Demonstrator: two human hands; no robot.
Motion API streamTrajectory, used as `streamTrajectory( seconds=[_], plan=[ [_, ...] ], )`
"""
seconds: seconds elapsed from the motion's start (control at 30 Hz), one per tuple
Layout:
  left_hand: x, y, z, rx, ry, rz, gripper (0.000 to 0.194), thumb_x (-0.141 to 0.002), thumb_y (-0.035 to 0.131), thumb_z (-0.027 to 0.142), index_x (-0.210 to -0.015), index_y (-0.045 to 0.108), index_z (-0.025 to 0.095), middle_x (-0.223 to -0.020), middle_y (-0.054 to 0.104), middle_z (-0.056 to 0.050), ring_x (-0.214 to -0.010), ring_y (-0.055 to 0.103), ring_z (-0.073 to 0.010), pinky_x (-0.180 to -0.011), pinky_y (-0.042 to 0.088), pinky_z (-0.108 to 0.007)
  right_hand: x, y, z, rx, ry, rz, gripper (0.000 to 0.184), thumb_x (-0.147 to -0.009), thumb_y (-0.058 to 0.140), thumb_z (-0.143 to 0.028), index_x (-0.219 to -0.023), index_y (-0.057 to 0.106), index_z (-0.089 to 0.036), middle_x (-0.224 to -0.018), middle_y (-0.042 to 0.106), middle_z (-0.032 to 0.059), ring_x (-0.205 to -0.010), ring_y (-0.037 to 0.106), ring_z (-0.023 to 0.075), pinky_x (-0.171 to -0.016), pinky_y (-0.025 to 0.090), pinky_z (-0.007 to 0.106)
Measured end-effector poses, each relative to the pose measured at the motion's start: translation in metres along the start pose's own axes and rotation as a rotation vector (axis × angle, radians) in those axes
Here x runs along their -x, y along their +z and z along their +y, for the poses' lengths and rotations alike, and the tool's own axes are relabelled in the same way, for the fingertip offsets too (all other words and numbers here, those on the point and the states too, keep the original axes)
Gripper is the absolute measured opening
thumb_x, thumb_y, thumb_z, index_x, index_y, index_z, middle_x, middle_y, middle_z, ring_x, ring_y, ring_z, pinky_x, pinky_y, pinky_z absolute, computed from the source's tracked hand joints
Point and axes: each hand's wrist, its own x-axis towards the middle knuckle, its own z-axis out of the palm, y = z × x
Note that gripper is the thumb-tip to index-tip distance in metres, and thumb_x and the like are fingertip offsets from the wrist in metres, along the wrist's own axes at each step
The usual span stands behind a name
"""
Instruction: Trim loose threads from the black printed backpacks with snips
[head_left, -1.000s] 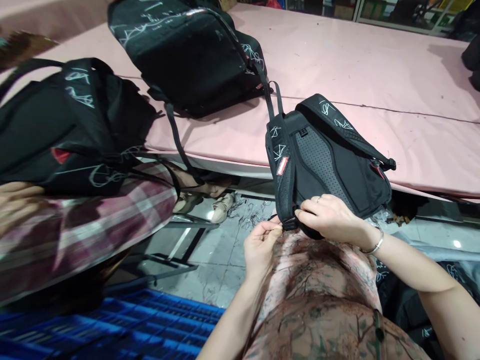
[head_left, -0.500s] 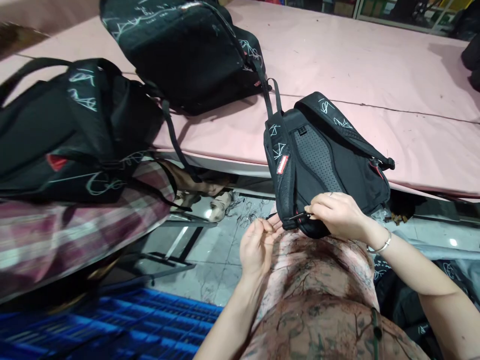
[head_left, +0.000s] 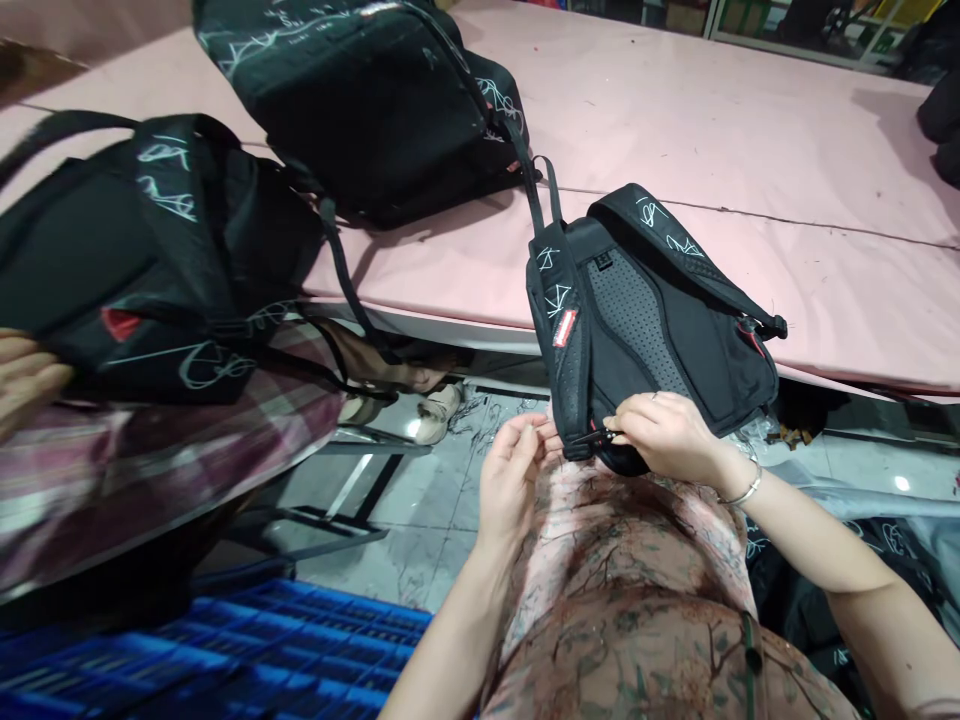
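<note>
A small black backpack with white scribble print leans on the table's edge, its padded back panel and straps facing up. My right hand grips small thread snips, their dark pointed blades lying across the lower end of the left shoulder strap. Close beside that strap end, my left hand is closed, thumb against curled fingers. Whatever it pinches is too small or too hidden to make out. A red-and-white label shows on the strap.
Two larger black backpacks, one upright and one lying, are at the left of the pink-covered table. A co-worker's hand is at the left edge. A blue plastic crate stands lower left; dark bags lie lower right.
The snips' blades have shifted slightly along the strap end, and my right hand has moved a little left. A co-worker's hand has come into view at the left edge.
</note>
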Motion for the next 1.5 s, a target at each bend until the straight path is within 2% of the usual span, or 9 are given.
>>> streamTrajectory(
  seconds=[0.23, 0.33, 0.4, 0.53, 0.7, 0.87, 1.07, 1.27, 1.5],
  plan=[
    [-0.020, -0.012, 0.024, -0.912, 0.123, 0.034, 0.066, -0.056, 0.072, 0.045, -0.112, 0.048, 0.019, -0.073, 0.065, -0.002, -0.065, 0.061, -0.0197, -0.061, 0.046, -0.029, 0.011, 0.042, -0.012, -0.533, 0.450, 0.287, 0.014, -0.085, 0.050, -0.026, -0.094, 0.057, -0.018, -0.084, 0.060, 0.0038, -0.076, 0.056, 0.0137, -0.065, 0.046, 0.024],
    [-0.024, -0.030, 0.031, -1.396, 0.118, 0.067, 0.052, -0.065, 0.064, 0.043, -0.112, 0.055, 0.022, -0.074, 0.067, -0.004, -0.072, 0.063, -0.0257, -0.065, 0.046, -0.033, 0.008, 0.048, -0.019, -0.612, 0.650, 0.275, 0.014, -0.083, 0.052, -0.028, -0.091, 0.058, -0.018, -0.082, 0.060, 0.0022, -0.072, 0.056, 0.0127, -0.060, 0.045, 0.022],
    [-0.028, -0.046, 0.027, -1.464, 0.100, 0.078, 0.043, -0.071, 0.058, 0.039, -0.110, 0.059, 0.022, -0.078, 0.069, -0.007, -0.077, 0.064, -0.0274, -0.070, 0.046, -0.035, 0.002, 0.050, -0.020, -0.634, 0.682, 0.241, 0.015, -0.083, 0.052, -0.030, -0.092, 0.057, -0.019, -0.083, 0.062, 0.0019, -0.073, 0.057, 0.0130, -0.063, 0.045, 0.022],
    [-0.035, -0.064, 0.001, -0.994, 0.130, 0.174, 0.044, -0.073, 0.057, 0.037, -0.112, 0.060, 0.016, -0.086, 0.070, -0.010, -0.079, 0.065, -0.0252, -0.069, 0.050, -0.034, -0.018, 0.061, -0.017, -0.652, 0.666, 0.145, 0.019, -0.083, 0.049, -0.031, -0.097, 0.054, -0.020, -0.089, 0.063, 0.0019, -0.078, 0.058, 0.0145, -0.069, 0.044, 0.025],
    [-0.037, -0.047, -0.014, -0.227, 0.168, 0.296, 0.056, -0.067, 0.067, 0.037, -0.117, 0.055, 0.014, -0.097, 0.069, -0.010, -0.077, 0.066, -0.0197, -0.066, 0.053, -0.028, -0.029, 0.088, -0.022, -0.700, 0.702, 0.006, 0.020, -0.086, 0.043, -0.032, -0.100, 0.050, -0.020, -0.085, 0.063, 0.0016, -0.071, 0.060, 0.0154, -0.065, 0.044, 0.025],
    [-0.042, -0.030, -0.004, 0.158, -0.031, 0.149, 0.029, -0.066, 0.071, 0.026, -0.089, 0.064, 0.010, -0.088, 0.070, -0.012, -0.076, 0.067, -0.0197, -0.070, 0.055, -0.029, -0.009, 0.096, -0.027, -0.692, 0.674, 0.099, 0.022, -0.087, 0.041, -0.031, -0.104, 0.049, -0.019, -0.088, 0.064, 0.0023, -0.077, 0.061, 0.0156, -0.071, 0.045, 0.026],
    [-0.042, -0.018, 0.002, 0.188, -0.133, 0.044, 0.021, -0.072, 0.066, 0.020, -0.089, 0.063, 0.009, -0.084, 0.071, -0.014, -0.073, 0.068, -0.0203, -0.068, 0.056, -0.030, -0.002, 0.074, -0.010, -0.376, 0.400, 0.285, 0.020, -0.087, 0.043, -0.023, -0.102, 0.057, -0.018, -0.099, 0.062, 0.0081, -0.095, 0.056, 0.0183, -0.085, 0.045, 0.031],
    [-0.037, -0.015, 0.008, 0.172, -0.164, 0.083, 0.019, -0.073, 0.064, 0.017, -0.090, 0.062, 0.007, -0.083, 0.071, -0.015, -0.074, 0.068, -0.0212, -0.070, 0.056, -0.032, -0.012, 0.057, -0.002, -0.119, 0.235, 0.157, 0.020, -0.088, 0.047, -0.024, -0.104, 0.059, -0.019, -0.097, 0.062, 0.0088, -0.091, 0.056, 0.0200, -0.081, 0.045, 0.033],
    [-0.036, -0.012, 0.006, 0.191, -0.175, 0.064, 0.019, -0.073, 0.062, 0.015, -0.091, 0.062, 0.008, -0.082, 0.071, -0.013, -0.072, 0.068, -0.0198, -0.065, 0.057, -0.029, -0.022, 0.049, 0.000, -0.156, 0.182, 0.056, 0.018, -0.089, 0.045, -0.022, -0.100, 0.059, -0.017, -0.096, 0.062, 0.0089, -0.089, 0.056, 0.0192, -0.081, 0.044, 0.032]
  ],
)
